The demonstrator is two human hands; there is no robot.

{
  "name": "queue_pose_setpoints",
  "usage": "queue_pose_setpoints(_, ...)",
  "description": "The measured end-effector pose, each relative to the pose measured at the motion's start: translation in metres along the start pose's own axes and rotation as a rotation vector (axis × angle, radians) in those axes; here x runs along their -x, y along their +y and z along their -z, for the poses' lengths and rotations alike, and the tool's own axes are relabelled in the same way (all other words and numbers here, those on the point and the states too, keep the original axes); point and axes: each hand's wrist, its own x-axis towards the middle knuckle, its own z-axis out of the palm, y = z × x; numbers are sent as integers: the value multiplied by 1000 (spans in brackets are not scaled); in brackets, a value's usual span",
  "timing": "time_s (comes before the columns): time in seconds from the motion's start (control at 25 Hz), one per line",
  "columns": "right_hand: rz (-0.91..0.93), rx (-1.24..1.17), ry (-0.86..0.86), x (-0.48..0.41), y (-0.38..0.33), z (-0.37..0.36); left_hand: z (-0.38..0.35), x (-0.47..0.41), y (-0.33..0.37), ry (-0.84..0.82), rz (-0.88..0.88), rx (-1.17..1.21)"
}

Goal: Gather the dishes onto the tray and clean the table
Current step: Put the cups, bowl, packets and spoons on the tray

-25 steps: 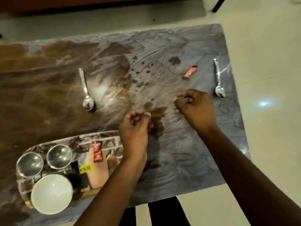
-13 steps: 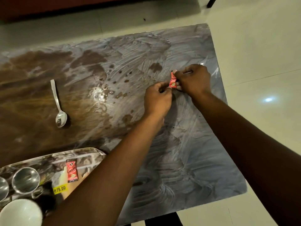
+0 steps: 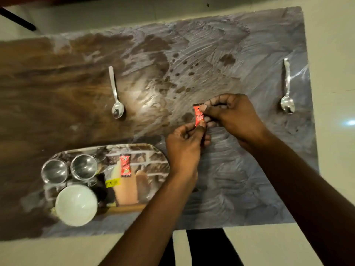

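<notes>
**Red sachet pinched end to end between both hands**

We see the held sachet (image 3: 198, 115) over the table (image 3: 240, 179), a little right of its middle. Its long axis runs from far edge to near edge, printed face up. The right hand (image 3: 234, 114) pinches the far end between thumb and forefinger, its other fingers curled in. The left hand (image 3: 184, 146) pinches the near end the same way. We cannot tell whether the sachet touches the tabletop.

Towards the near left corner lies the tray (image 3: 153, 150). On it we find a second sachet (image 3: 125, 165), also lying far to near. Left of that sachet stand two steel cups (image 3: 55, 171) side by side, with a white bowl (image 3: 76, 205) just nearer than them.

The left spoon (image 3: 115, 95) lies on the brown part of the table beyond the tray. The right spoon (image 3: 287, 87) lies close to the right edge. Both handles point to the far edge.
</notes>
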Motion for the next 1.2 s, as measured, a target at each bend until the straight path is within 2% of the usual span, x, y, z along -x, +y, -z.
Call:
queue_pose_setpoints(0.12, -91, 24, -140, 37, 25, -58, 74, 33, -22, 109, 73, 107)
queue_pose_setpoints(0.24, -115, 100, -209, 58, 46, -107, 127, 49, -37, 242, 197, 194)
queue_pose_setpoints(0.36, -40, 305, -172, 63, 54, -137, 149, 45, -40, 331, 259, 276)
queue_pose_setpoints(0.48, 47, 545, -120, 61, 52, -154, 157, 37, -39, 352, 290, 338)
queue_pose_setpoints(0.64, 146, 740, -65, 61, 48, -160, 156, 28, -41, 357, 308, 350)
queue_pose_setpoints(1.2, 94, 661, -9, 72, 47, -160, 163, 29, -38, 344, 343, 333)
